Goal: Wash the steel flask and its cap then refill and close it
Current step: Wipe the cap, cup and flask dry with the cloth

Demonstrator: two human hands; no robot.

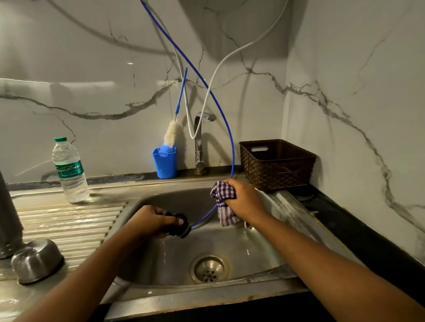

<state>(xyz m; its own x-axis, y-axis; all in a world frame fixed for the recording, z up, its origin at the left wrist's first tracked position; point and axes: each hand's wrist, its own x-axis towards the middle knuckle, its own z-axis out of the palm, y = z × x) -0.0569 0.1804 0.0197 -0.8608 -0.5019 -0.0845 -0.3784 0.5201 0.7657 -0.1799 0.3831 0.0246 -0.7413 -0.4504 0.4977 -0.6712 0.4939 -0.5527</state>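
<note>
Head view, looking down into a steel sink (pixel 207 298). Shows the steel flask (pixel 1 194) upright at the far left edge of the frame, on the ribbed drainboard (pixel 70 220); matte grey body, top cut off, mouth out of sight. Shows a steel cup (pixel 37 261) mouth down just beside the flask's base, its shiny rounded bottom up.

Grips a dark cap (pixel 179 224) in the left hand (pixel 153 219), fingers curled over it and thumb along its near side, above the left part of the basin. Clutches a checked cloth (pixel 224 197) in the right hand (pixel 244 198) near the back right rim, loose end hanging. Finds a thin blue tube (pixel 231 145) ending at the cap's right edge and looping up past the right hand.

Lists along the back ledge: a capped water bottle (pixel 70 169) with clear water inside; a blue holder (pixel 165 164) with a bottle brush (pixel 171 136) standing in it, handle up; a tap (pixel 199 142); a brown basket (pixel 277 163), contents impossible to tell.

Leaves bare steel around the drain strainer (pixel 209 268), between the forearms. Puts the wall corner close behind the basket.
</note>
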